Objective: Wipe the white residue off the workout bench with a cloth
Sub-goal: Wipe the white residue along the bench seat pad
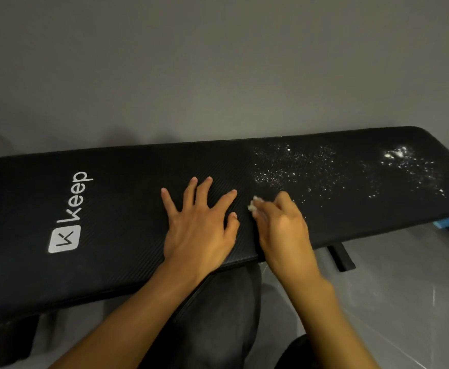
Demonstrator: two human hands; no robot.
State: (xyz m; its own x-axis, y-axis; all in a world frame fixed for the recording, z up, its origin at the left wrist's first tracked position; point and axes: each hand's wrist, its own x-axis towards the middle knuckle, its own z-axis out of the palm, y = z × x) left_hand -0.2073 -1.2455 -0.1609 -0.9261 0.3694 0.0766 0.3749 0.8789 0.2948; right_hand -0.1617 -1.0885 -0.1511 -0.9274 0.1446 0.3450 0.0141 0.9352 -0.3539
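One workout bench (127, 209) bears one white logo (69, 214) toward its left end. Two hands rest near the middle of its near edge: one left hand (199, 227), one right hand (284, 227). One pale cloth (252, 205) shows at the right hand's fingertips. The white residue (297, 169) lies in two patches toward the right end.

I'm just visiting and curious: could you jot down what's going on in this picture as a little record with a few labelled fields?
Surface: long black padded workout bench with a white "Keep" logo
Mess: white residue specks scattered over the bench's right part, thickest near the right end
Bracing: left hand flat on the bench, fingers spread
Wiping: right hand grips a small whitish cloth wad at the residue's near-left edge
Speck-free area: around the logo
Surroundings: grey wall behind, grey tiled floor below
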